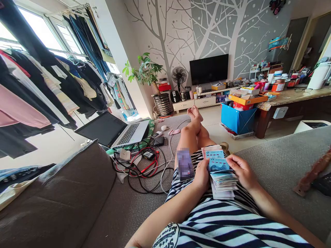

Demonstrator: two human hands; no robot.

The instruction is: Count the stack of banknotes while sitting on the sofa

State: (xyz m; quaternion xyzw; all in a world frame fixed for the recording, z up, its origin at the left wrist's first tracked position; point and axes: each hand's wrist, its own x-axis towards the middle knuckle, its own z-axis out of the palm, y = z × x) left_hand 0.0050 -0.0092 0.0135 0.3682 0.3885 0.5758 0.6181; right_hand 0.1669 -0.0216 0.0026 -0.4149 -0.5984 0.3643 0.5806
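A blue banknote [219, 164] is stretched between my two hands above my striped lap. My left hand [202, 175] pinches its left edge, and my right hand [241, 170] grips its upper right corner. Just beyond it lie another blue note and some pinkish notes [206, 151], partly covered. Closer to my body, a thick fanned stack of banknotes [224, 181] rests on my lap, with a paler note [223, 195] sticking out beneath. On my left thigh, beside my left hand, lies a phone [185, 164] with its screen lit and partly blurred out.
Left of my legs on the sofa are tangled cables [144, 167], a charger [123, 154] and an open laptop [129, 133]. A brown cushion [62, 196] is nearer. Ahead right stands a blue box [236, 119] beside a cluttered table [289, 98].
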